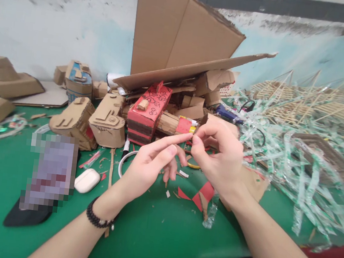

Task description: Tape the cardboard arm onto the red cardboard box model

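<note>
My left hand [153,158] reaches in over the green table [146,242], index finger stretched out and the other fingers loosely bent, with nothing held. Its index fingertip touches the fingertips of my right hand [218,159]. The right thumb and index finger are pinched together; whatever lies between them is too small to make out. Behind the hands lies a red cardboard box [146,111] with black line drawings. A brown cardboard tube [168,124] extends from its side. Red paper scraps [204,195] lie below the hands.
Two cardboard blocks [107,121] stand left of the red box. A phone [52,173] and a white earphone case [87,180] lie at left. Large cardboard sheets [171,29] lean on the wall. Tangled clear-green tape strips [278,174] and thin wooden sticks [306,98] fill the right.
</note>
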`<state>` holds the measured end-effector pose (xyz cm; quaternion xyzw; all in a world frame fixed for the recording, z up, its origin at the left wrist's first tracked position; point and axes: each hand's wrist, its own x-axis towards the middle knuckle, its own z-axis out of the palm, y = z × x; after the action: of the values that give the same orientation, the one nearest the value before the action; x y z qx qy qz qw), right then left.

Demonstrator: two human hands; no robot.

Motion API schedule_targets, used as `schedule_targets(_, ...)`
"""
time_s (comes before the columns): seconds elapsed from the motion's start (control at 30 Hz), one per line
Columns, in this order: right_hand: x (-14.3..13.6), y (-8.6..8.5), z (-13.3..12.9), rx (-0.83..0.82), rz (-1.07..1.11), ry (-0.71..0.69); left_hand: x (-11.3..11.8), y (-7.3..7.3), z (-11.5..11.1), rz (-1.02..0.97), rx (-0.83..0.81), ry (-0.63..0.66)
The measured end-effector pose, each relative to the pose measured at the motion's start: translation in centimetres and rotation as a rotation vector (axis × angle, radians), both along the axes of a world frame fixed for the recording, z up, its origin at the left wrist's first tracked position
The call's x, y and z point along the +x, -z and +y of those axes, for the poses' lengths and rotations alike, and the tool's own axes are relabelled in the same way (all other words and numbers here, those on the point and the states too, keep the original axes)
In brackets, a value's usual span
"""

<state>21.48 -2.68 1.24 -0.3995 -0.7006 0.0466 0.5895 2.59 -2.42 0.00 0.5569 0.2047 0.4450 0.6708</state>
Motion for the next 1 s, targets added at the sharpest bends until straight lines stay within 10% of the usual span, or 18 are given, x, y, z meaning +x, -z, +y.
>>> schedule_targets(0.33,0.1,0.0,0.3,0.244,-0.208,0.159,-0.1,0.1,-0.1,0.031,0.007,-0.004)
schedule_targets(1.0,0.2,0.0,0.0,0.155,-0.142,0.141,-0.2,-0.8,-0.1,-0.107,-0.151,0.06)
